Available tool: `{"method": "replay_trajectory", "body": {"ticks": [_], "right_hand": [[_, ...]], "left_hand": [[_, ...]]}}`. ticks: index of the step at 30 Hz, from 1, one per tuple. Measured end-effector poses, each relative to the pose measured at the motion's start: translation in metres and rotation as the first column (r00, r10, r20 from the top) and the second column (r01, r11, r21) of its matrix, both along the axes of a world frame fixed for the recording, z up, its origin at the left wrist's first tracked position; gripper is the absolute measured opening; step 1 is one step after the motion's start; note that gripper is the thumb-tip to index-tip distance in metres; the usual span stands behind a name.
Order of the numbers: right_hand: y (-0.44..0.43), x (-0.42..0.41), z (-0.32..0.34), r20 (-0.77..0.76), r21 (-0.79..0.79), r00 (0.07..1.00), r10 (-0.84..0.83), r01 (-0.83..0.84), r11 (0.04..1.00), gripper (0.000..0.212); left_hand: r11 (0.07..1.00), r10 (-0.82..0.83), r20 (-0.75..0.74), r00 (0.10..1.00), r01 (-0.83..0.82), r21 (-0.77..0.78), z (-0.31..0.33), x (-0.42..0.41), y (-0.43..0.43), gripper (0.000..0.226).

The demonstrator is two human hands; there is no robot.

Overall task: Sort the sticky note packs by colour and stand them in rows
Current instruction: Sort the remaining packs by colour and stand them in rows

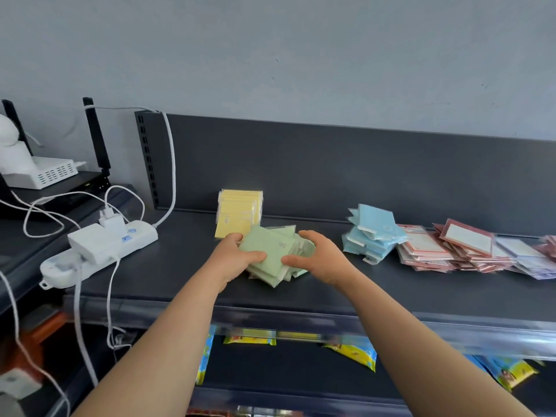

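The left hand (pixel 237 257) and right hand (pixel 319 257) clamp the loose green sticky note packs (pixel 272 249) from both sides; squeezed unevenly, the slippery stack may splay across the shelf (pixel 180 267).

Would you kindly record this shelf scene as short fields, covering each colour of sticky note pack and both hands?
surface: dark grey metal shelf
yellow: yellow plastic-wrapped sticky note packs, standing in a row at the back
green: green plastic-wrapped sticky note packs, loose pile in front
blue: blue plastic-wrapped sticky note packs, untidy pile to the right
pink: pink-edged sticky note packs, sprawled heap at far right
left hand: grips the green pile's left side
right hand: grips the green pile's right side
other: white plastic power strip at left
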State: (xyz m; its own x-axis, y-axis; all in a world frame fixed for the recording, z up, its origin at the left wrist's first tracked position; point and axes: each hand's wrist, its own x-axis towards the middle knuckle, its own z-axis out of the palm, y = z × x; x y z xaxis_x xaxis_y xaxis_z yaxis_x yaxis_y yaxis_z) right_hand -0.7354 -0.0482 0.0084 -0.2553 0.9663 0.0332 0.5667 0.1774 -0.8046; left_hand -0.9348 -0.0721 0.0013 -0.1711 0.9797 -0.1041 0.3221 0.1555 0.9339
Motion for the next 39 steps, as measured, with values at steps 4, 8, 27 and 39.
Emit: {"method": "replay_trajectory", "body": {"ticks": [4,8,27,39], "right_hand": [[-0.008,-0.014,-0.001,0.086,0.063,0.995,-0.048,0.042,0.997,0.085],[-0.016,-0.019,-0.001,0.061,0.086,0.993,-0.101,0.096,0.992,0.08],[-0.041,-0.038,-0.011,0.081,0.215,0.973,-0.216,0.194,0.957,0.063],[-0.044,-0.049,-0.005,0.006,0.233,0.977,-0.214,0.207,0.95,0.051]], "left_hand": [[0.991,-0.093,-0.228,0.969,0.069,-0.11,-0.001,0.002,-0.005,0.111],[0.998,-0.018,-0.4,0.916,-0.005,-0.057,-0.003,0.0,-0.012,0.107],[0.992,-0.109,-0.58,0.807,0.129,-0.007,-0.002,-0.035,-0.041,0.092],[0.966,0.008,-0.515,0.857,0.126,0.226,-0.004,-0.052,-0.032,0.044]]}}
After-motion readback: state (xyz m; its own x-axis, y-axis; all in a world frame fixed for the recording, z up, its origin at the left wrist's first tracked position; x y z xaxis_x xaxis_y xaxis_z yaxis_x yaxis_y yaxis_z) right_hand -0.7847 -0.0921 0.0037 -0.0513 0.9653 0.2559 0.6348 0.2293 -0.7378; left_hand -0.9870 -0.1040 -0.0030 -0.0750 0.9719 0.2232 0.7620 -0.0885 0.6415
